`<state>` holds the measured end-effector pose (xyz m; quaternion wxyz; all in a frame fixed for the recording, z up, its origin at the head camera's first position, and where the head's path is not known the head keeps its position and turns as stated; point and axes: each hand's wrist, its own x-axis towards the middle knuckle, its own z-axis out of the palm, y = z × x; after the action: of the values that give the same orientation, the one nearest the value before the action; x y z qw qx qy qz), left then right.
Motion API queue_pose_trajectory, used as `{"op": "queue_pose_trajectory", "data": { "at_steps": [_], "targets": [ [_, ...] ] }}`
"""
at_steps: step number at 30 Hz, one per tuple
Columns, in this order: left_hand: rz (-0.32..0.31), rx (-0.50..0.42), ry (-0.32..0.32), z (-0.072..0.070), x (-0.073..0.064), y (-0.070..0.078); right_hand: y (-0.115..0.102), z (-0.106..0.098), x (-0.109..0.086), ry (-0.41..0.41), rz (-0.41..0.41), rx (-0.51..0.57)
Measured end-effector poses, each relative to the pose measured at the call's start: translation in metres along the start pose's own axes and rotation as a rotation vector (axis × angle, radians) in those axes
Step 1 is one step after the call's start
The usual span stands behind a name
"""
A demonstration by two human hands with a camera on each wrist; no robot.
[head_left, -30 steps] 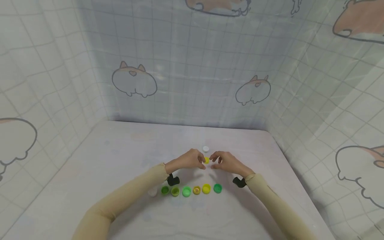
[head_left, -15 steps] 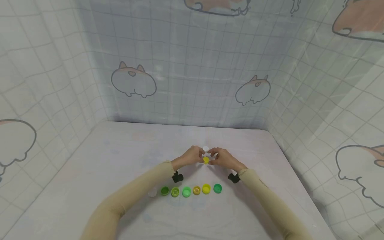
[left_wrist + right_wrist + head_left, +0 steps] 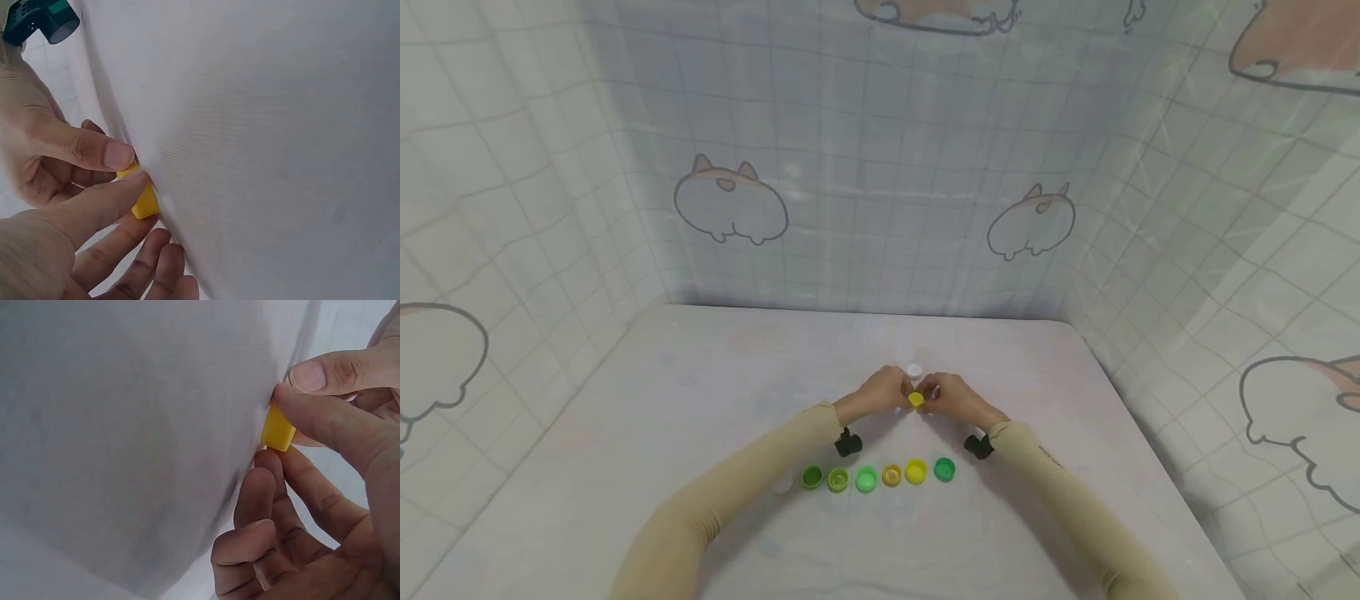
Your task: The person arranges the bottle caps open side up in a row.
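Observation:
A small yellow bottle cap (image 3: pixel 916 399) is between my two hands, close to the table surface. My left hand (image 3: pixel 882 390) pinches it from the left; in the left wrist view the cap (image 3: pixel 147 203) shows between thumb and index finger. From the right, my right hand (image 3: pixel 952 397) pinches the same cap, and the right wrist view has the yellow cap (image 3: pixel 278 429) between its thumb and fingertips. Fingers hide part of it. Just behind the hands lies a white cap (image 3: pixel 913 371).
Nearer the body runs a row of caps: white (image 3: pixel 782 482), dark green (image 3: pixel 812 477), olive (image 3: pixel 838 480), light green (image 3: pixel 867 479), amber (image 3: pixel 892 475), yellow (image 3: pixel 916 471) and green (image 3: pixel 944 469). Patterned curtains (image 3: pixel 880 200) enclose the white table (image 3: pixel 737 358).
Both hands have come together from either side onto the yellow cap and now pinch it. A second ago they hovered apart around it. The row of caps has stayed put.

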<state>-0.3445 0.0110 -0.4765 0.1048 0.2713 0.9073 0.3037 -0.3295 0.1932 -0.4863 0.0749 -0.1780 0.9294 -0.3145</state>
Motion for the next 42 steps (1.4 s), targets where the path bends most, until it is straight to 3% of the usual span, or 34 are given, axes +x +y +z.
{"op": "queue_pose_trajectory", "data": {
  "at_steps": [12, 24, 42],
  "targets": [
    [0.02, 0.005, 0.016, 0.003, 0.0, -0.004, -0.001, 0.004, 0.0, 0.011, -0.01, -0.002],
    [0.034, -0.034, -0.009, 0.004, -0.004, -0.003, 0.001, 0.005, -0.002, -0.002, -0.039, -0.014],
    [0.109, -0.051, -0.017, 0.001, -0.017, 0.002, -0.011, 0.001, -0.014, -0.001, -0.075, -0.049]
  ]
}}
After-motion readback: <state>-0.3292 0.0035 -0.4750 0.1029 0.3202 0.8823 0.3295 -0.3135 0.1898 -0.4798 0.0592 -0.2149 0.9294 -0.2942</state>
